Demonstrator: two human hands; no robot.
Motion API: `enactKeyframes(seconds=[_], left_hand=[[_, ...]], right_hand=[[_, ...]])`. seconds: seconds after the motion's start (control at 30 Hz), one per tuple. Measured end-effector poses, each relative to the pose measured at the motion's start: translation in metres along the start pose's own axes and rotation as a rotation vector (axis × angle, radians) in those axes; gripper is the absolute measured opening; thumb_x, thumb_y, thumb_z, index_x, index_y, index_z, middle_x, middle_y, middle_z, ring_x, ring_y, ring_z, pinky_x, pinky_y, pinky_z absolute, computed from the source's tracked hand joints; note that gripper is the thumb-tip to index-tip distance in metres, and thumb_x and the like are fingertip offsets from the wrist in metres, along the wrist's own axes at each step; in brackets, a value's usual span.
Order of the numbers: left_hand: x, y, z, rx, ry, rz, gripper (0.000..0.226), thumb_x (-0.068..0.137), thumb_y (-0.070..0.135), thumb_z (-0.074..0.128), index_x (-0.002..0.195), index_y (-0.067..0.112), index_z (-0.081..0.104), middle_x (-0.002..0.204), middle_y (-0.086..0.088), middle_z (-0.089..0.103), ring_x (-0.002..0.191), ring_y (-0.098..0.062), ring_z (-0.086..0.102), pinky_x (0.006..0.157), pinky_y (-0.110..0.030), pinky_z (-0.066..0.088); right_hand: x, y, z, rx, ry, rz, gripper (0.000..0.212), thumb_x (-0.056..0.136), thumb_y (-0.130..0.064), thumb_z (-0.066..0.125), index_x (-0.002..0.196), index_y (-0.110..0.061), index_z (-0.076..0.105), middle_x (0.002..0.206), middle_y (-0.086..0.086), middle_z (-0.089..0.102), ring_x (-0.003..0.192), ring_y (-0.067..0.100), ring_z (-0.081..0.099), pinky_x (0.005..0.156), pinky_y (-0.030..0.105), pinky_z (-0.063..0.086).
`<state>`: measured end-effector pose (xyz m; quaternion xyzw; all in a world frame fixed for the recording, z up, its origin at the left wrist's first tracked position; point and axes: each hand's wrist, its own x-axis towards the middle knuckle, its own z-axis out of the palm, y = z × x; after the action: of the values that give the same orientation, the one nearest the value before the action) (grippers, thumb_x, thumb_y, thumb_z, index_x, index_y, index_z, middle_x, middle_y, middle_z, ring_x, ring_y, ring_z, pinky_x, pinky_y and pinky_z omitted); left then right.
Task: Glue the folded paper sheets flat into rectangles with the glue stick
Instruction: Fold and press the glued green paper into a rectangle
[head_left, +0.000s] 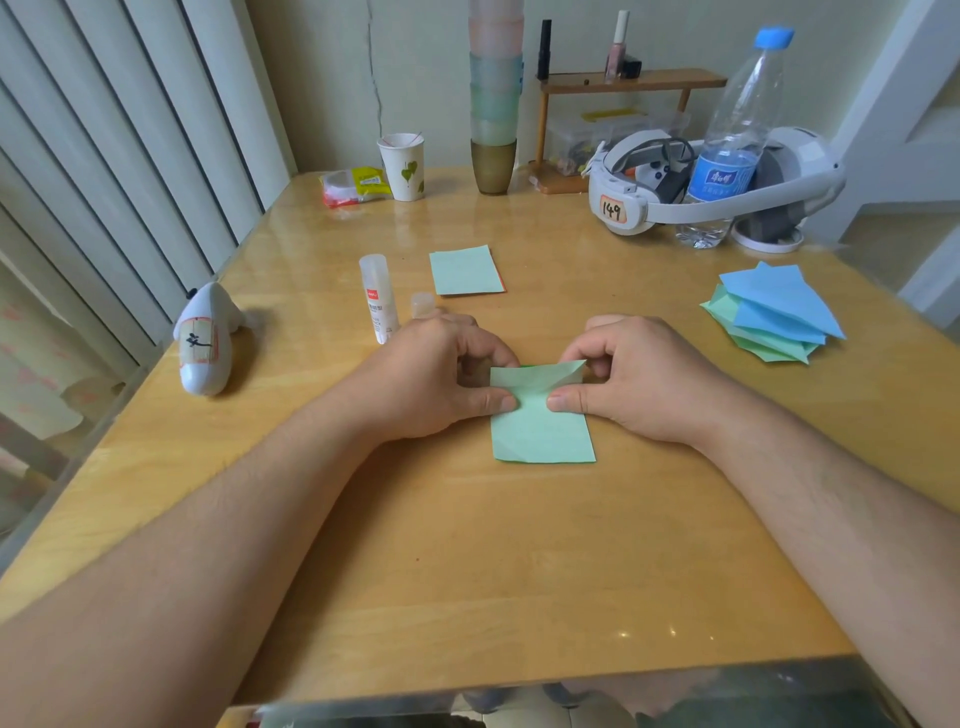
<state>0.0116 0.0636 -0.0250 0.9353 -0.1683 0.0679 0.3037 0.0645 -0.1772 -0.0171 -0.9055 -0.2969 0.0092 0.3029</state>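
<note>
Green paper (540, 415) btwn both pinching hands

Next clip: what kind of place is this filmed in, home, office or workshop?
Most likely a home, at a wooden table against a wall. Nail polish on a small shelf, stacked plastic cups, a paper cup and a water bottle point to a lived-in room, not a workshop.

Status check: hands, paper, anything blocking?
Left hand and right hand both pinching the green folded sheet, flat on table. Glue stick standing uncapped, untouched, cap beside it. Nothing in the way.
</note>
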Motion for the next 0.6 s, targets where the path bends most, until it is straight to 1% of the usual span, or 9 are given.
enactKeyframes(seconds=[0.1,0.2,0.27,0.37,0.43,0.5,0.6], left_hand=[[0.003,0.004,0.004,0.029,0.020,0.013,0.031,0.082,0.040,0.086,0.094,0.057,0.064,0.083,0.013,0.058,0.093,-0.011,0.053,0.079,-0.027,0.046],[0.006,0.006,0.009,0.074,0.053,0.046,0.024,0.082,0.042,0.085,0.101,0.047,0.072,0.086,0.013,0.061,0.092,-0.009,0.053,0.078,-0.025,0.044],[0.006,0.005,0.011,0.087,0.064,0.057,0.025,0.083,0.043,0.084,0.106,0.042,0.075,0.086,0.012,0.062,0.092,-0.011,0.054,0.080,-0.028,0.046],[0.005,0.003,0.010,0.086,0.061,0.047,0.026,0.083,0.046,0.083,0.107,0.044,0.074,0.086,0.011,0.062,0.094,-0.013,0.055,0.083,-0.033,0.049],[0.005,0.003,0.009,0.087,0.058,0.040,0.026,0.083,0.046,0.083,0.107,0.044,0.074,0.084,0.012,0.060,0.093,-0.013,0.054,0.083,-0.034,0.049],[0.004,0.002,0.008,0.081,0.059,0.033,0.024,0.083,0.043,0.083,0.106,0.043,0.074,0.081,0.013,0.058,0.092,-0.012,0.054,0.082,-0.032,0.048],[0.002,-0.001,0.003,0.062,0.060,0.013,0.023,0.084,0.038,0.084,0.104,0.043,0.074,0.081,0.011,0.056,0.088,-0.009,0.053,0.077,-0.028,0.048]], right_hand=[[0.003,-0.003,0.006,-0.007,0.011,-0.024,0.019,0.074,-0.043,0.091,0.085,-0.035,0.078,0.081,-0.009,0.059,0.077,0.009,0.056,0.075,0.036,0.050],[0.006,-0.003,0.012,-0.018,0.033,-0.056,0.021,0.074,-0.047,0.090,0.084,-0.035,0.077,0.082,-0.008,0.060,0.081,0.009,0.056,0.077,0.037,0.048],[0.006,-0.002,0.013,-0.029,0.042,-0.067,0.022,0.074,-0.050,0.089,0.085,-0.036,0.076,0.081,-0.008,0.059,0.082,0.009,0.055,0.077,0.036,0.045],[0.006,0.000,0.012,-0.045,0.043,-0.068,0.021,0.075,-0.049,0.088,0.087,-0.035,0.078,0.081,-0.008,0.059,0.082,0.007,0.054,0.077,0.035,0.045],[0.006,0.002,0.009,-0.049,0.052,-0.059,0.020,0.075,-0.047,0.089,0.086,-0.035,0.077,0.079,-0.009,0.057,0.079,0.007,0.054,0.073,0.032,0.042],[0.006,0.006,0.005,-0.053,0.063,-0.048,0.019,0.076,-0.045,0.090,0.083,-0.035,0.076,0.075,-0.008,0.055,0.074,0.007,0.053,0.069,0.030,0.038],[0.005,0.010,0.002,-0.075,0.073,-0.046,0.019,0.076,-0.047,0.089,0.078,-0.039,0.071,0.072,-0.008,0.054,0.073,0.007,0.053,0.070,0.030,0.037]])
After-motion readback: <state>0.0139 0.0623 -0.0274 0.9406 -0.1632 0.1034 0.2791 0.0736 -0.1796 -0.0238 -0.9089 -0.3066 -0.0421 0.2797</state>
